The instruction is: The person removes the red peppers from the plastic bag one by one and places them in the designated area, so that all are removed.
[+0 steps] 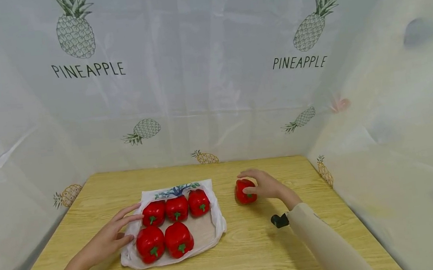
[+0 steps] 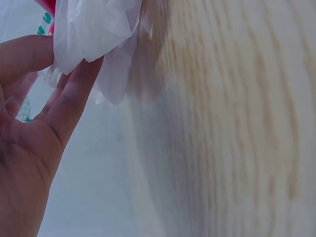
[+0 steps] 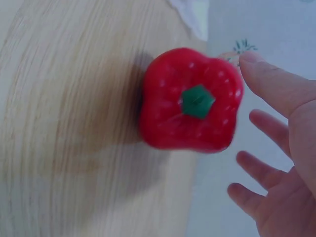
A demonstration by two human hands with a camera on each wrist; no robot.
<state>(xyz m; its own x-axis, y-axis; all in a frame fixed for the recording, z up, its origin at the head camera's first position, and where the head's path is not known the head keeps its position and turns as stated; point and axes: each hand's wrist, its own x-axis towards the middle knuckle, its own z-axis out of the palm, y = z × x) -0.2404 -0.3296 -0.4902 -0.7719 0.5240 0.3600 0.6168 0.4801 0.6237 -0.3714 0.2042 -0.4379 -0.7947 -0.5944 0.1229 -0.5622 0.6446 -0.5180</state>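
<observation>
A single red pepper stands on the wooden table, apart from the others, and the right hand is arched over it with its fingers spread. From the head view the hand hides the pepper's far and right flank, so contact cannot be settled there; the right wrist view shows the thumb tip just at the pepper's edge and the other fingers loose and open beyond it, with no clasp visible. That wrist picture is smeared by motion, and whether the thumb truly touches the skin cannot be told. To the left of this hand, well apart from the lone pepper, lies a white plastic bag spread flat, bearing five more red peppers in two rows, three behind and two in front. The left hand lies at the bag's left border, fingers mostly straight, thumb reaching toward the nearest pepper. In the left wrist view the fingertips have a fold of the thin film between thumb and forefinger, a light pinch rather than a full grip; most of that picture is blurred table grain, and the peppers show only as a red sliver cut off at the top edge. Both sleeves run out of the head view at the bottom.
</observation>
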